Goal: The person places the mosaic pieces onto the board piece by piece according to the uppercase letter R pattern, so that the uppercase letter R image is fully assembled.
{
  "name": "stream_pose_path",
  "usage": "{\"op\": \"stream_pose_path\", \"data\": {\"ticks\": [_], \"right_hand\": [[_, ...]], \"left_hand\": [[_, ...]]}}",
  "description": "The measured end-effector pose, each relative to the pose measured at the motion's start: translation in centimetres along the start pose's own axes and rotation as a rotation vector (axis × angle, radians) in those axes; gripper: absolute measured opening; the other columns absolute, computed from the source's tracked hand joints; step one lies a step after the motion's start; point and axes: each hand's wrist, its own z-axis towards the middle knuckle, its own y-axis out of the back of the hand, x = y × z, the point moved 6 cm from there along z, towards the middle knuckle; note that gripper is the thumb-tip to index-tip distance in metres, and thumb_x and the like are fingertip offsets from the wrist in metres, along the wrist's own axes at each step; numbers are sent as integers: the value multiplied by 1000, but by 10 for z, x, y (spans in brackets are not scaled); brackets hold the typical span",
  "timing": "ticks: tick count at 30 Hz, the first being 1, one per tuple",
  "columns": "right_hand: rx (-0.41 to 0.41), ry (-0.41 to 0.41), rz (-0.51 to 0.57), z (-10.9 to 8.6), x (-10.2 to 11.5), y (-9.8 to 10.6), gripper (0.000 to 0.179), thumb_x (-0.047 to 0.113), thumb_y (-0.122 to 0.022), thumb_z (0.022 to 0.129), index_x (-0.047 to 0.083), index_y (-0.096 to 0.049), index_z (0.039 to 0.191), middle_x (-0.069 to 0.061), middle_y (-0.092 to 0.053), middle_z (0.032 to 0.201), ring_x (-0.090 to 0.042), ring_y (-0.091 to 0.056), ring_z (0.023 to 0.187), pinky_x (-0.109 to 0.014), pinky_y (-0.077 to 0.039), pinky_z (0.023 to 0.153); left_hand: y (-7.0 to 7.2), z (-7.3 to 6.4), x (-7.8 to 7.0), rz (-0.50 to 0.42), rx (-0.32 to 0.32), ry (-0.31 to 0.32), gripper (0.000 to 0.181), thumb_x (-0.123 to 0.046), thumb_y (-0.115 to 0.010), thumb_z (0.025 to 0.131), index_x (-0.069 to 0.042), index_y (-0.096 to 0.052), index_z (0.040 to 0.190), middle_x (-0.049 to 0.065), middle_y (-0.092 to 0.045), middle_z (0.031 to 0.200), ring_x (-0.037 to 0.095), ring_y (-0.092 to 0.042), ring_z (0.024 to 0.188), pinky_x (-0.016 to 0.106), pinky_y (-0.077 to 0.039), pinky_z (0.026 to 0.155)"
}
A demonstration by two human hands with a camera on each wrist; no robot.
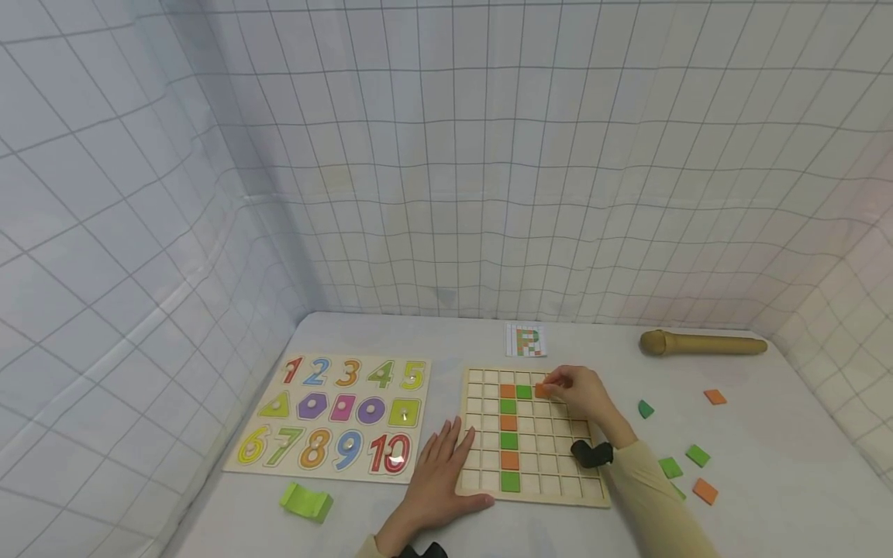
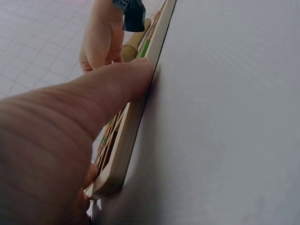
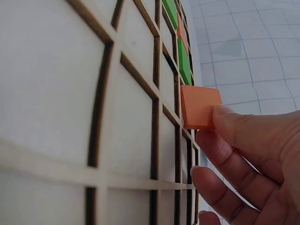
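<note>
A wooden grid board (image 1: 481, 434) lies on the table, with orange and green square tiles filling one column and part of an upper row. My right hand (image 1: 580, 394) pinches an orange square tile (image 3: 201, 107) between thumb and fingers, over the upper row beside a green tile (image 1: 524, 392). In the right wrist view that tile stands tilted at the grid's ridges. My left hand (image 1: 439, 474) rests with spread fingers on the board's left edge; its thumb (image 2: 136, 75) lies along the near edge in the left wrist view.
Left of the board lies a number-and-shape puzzle (image 1: 289, 411), with a green block (image 1: 307, 502) in front. A pattern card (image 1: 526, 340) lies behind the board. To the right are a brown stick with a rounded end (image 1: 705, 344), a dark green piece (image 1: 645, 408) and several loose tiles (image 1: 705, 490).
</note>
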Motion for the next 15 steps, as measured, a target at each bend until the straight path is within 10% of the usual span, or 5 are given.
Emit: {"op": "stream_pose_path", "data": {"ticks": [15], "right_hand": [[38,-10,-53,-1,1,-5,8,12,-72,84,9,-71,91,2,-61,80,-15,-53,74,-33,-46,67]], "left_hand": [[1,-1,-1,3,-11,-15,97,-65,-62,78,-6,-31,148,17,-17,155,33,-10,142,48,-12,111]]}}
